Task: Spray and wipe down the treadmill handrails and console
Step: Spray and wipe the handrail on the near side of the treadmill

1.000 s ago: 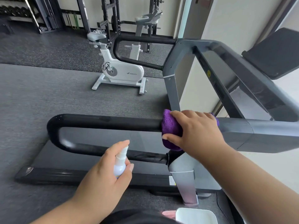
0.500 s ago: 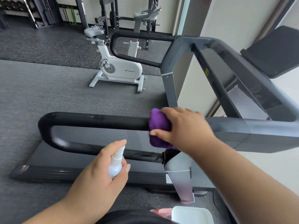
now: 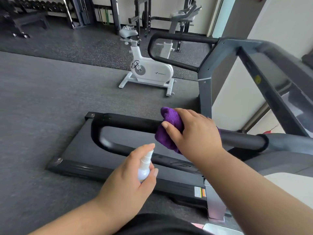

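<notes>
Right hand (image 3: 194,133) is wrapped over a bunched-up purple cloth (image 3: 169,126), fingers curled round it and squeezing it onto the top bar of the near handrail (image 3: 128,122), thumb lying across the front of the cloth. That handrail is a black padded loop, and the cloth sits partway along its upper bar, closer to the grey collar end than to the rounded bend. There's a bit of shine on the bar over toward the bend, can't tell if it's wet or just glare. Left hand (image 3: 128,180) is lower than the handrail and nearer the camera, gripping a small white spray bottle (image 3: 144,167) with the fingers curled round the body and the index finger resting on top of the nozzle; the bottle stands roughly upright, just short of the handrail's lower bar. Below the handrail you can see the treadmill deck (image 3: 81,146) on the grey floor (image 3: 42,107), with a warning sticker on its side rail by the grey upright. Past the handrail, the far handrail (image 3: 179,38) is another black loop coming off the grey frame (image 3: 206,68). The console area is off at the right edge and mostly cut off, so not much to say there. Beyond the far handrail sits a white exercise bike (image 3: 150,72), with racks along the back wall behind it.
</notes>
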Motion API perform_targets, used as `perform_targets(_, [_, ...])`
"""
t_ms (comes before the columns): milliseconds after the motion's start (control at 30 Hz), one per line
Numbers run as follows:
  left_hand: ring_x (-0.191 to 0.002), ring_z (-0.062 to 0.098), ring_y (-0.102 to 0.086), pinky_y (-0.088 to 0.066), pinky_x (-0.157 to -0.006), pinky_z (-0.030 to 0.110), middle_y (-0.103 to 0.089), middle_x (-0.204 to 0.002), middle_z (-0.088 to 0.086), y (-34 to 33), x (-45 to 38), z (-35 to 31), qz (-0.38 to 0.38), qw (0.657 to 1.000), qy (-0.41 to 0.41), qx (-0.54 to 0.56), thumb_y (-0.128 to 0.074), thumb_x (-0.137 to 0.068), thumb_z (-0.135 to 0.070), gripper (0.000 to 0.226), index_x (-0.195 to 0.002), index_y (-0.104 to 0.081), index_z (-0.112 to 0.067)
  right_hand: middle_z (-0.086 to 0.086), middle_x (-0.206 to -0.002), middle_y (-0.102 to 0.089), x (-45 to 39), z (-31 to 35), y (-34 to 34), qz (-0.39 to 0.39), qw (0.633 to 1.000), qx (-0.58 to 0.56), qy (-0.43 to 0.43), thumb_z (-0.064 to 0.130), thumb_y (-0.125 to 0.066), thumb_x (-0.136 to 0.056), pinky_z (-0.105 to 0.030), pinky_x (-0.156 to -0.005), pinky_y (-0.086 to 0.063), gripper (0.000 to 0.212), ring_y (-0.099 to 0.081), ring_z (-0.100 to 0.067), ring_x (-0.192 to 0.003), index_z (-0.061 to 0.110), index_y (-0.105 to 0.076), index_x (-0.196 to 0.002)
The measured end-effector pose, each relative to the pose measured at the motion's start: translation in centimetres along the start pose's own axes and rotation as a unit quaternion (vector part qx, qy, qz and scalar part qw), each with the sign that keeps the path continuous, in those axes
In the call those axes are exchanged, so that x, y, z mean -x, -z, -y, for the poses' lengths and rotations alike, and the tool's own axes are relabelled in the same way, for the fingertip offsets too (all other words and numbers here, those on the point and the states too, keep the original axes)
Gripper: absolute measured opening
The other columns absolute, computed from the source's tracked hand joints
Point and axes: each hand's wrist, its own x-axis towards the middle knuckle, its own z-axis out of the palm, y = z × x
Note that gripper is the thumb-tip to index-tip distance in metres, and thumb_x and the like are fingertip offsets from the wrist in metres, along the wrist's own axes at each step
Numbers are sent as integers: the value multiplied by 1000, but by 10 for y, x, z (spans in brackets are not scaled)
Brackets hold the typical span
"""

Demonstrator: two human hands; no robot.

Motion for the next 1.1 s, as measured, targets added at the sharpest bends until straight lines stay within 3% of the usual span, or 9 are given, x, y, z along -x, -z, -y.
perform_targets(67, [-97, 1, -60, -41, -80, 6, -59, -110, -27, 10, -2, 8, -1, 1000, -2, 7, -58, -85, -44, 60, -122, -25, -78, 10, -106, -69, -8, 22, -10, 9, 1000, -17, -4, 71, -32, -90, -38, -81, -47, 56, -65, -21, -95, 34, -62, -120])
perform_targets(200, [-96, 0, -61, -43, -79, 9, -59, -110, -29, 37, -9, 30, -8, 1000, -10, 11, -62, -87, -40, 64, -120, -24, -79, 10, -105, -70, -21, 58, -31, 39, 997, 58, 18, 70, -29, -93, -38, -80, -46, 56, -66, -21, -94, 33, -63, -117])
perform_targets(367, [-94, 2, -61, -48, -82, 20, -61, -104, -23, 77, -19, 57, -18, 999, -29, 12, -62, -88, -37, 67, -117, -20, -82, 10, -109, -70, -36, 106, -56, 53, 995, 72, 39, 70, -28, -93, -38, -80, -48, 59, -67, -21, -95, 29, -63, -119])
perform_targets(500, [-97, -3, -59, -42, -82, 9, -61, -107, -21, 110, -27, 84, -34, 998, -52, 3, -67, -91, -26, 77, -120, -20, -80, 8, -110, -66, -56, 151, -82, 98, 986, 119, 64, 73, -21, -92, -37, -77, -43, 63, -63, -24, -94, 31, -57, -121])
perform_targets(633, [-96, 1, -61, -49, -85, 25, -62, -107, -15, 141, -28, 116, -39, 998, -48, 19, -62, -90, -35, 65, -124, -23, -75, 3, -98, -63, -69, 191, -104, 127, 965, 204, 104, 60, -22, -87, -35, -67, -29, 55, -59, -28, -85, 27, -60, -109])
perform_targets(767, [-81, 1, -61, -51, -75, 32, -62, -106, -18, 161, -30, 142, -24, 998, -22, 48, -57, -88, -43, 56, -121, -26, -74, 2, -90, -61, -77, 220, -128, 158, 936, 282, 140, 49, -33, -89, -37, -66, -24, 38, -56, -27, -82, 25, -63, -94])
perform_targets(967, [-87, -2, -61, -43, -72, 12, -61, -102, -26, 177, -36, 174, 3, 997, -25, 67, -59, -87, -37, 59, -121, -26, -73, 5, -93, -60, -77, 237, -151, 212, 898, 335, 192, 44, -48, -93, -37, -70, -27, 19, -55, -25, -89, 27, -58, -89])
perform_targets(1033, [-87, 2, -61, -43, -71, 16, -62, -103, -22, 182, -37, 179, 6, 997, -23, 74, -59, -87, -39, 59, -120, -26, -74, 5, -99, -61, -78, 233, -143, 216, 901, 317, 202, 57, -48, -91, -36, -72, -27, 33, -56, -24, -93, 28, -61, -100])
perform_targets(1100, [-86, 6, -61, -43, -67, 11, -63, -101, -19, 188, -39, 183, 7, 996, -31, 80, -59, -86, -39, 59, -119, -27, -75, 6, -100, -63, -83, 221, -126, 200, 927, 281, 146, 71, -43, -86, -36, -70, -29, 49, -58, -25, -94, 30, -61, -107])
